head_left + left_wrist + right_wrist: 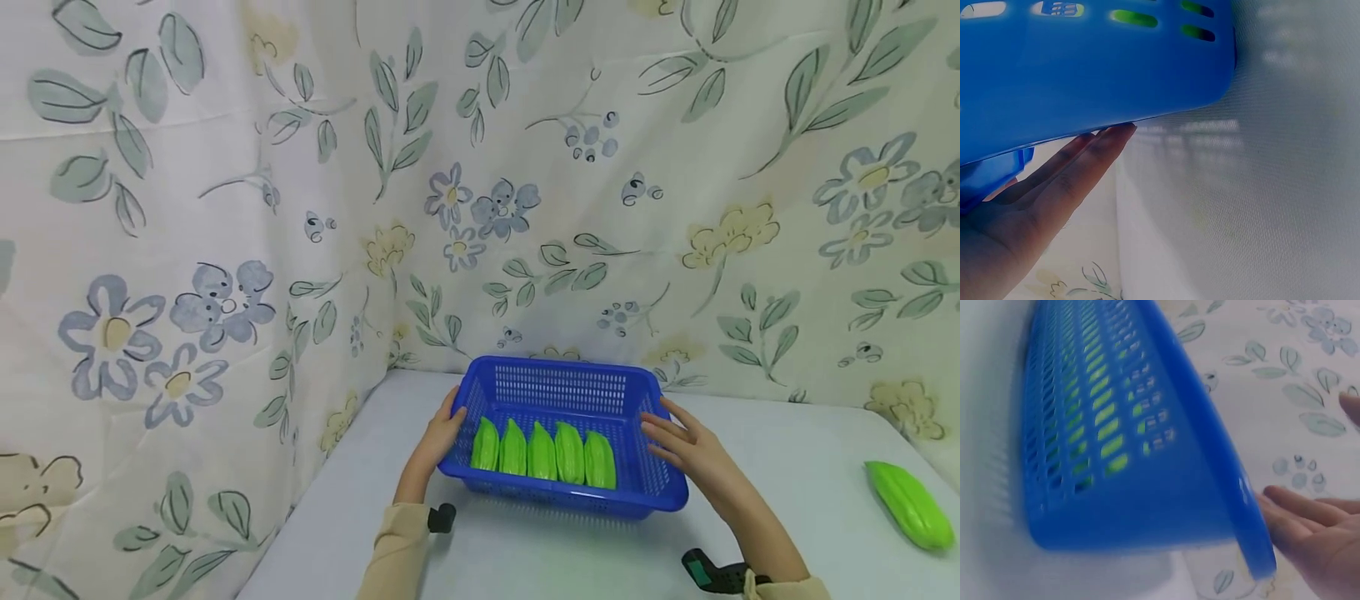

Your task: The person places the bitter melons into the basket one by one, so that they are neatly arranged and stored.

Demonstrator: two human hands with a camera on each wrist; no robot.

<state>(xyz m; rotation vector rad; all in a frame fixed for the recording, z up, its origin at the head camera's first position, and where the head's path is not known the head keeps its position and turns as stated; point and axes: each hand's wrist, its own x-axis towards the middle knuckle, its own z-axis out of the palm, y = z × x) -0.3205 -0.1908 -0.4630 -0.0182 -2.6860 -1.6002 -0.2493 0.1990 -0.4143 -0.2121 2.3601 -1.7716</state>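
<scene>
A blue plastic basket [558, 496] with slotted walls sits near the back of the white table. Inside it, several bright green, ridged, pointed gourds [542, 452] stand in a row along the front wall. My left hand [438, 437] grips the basket's left side, thumb at the rim; in the left wrist view, its fingers [1085, 165] lie straight against the outer wall. Over at the right rim is my right hand [686, 446], its fingers spread. The right wrist view has those fingers [1300, 509] extended at the rim from outside, the thumb held apart.
One more green gourd [910, 505] lies by itself at the right of the white table [795, 475]. Floral cloth [555, 200] hangs close behind the basket and along the left side of the table. Each wrist wears a dark strapped device.
</scene>
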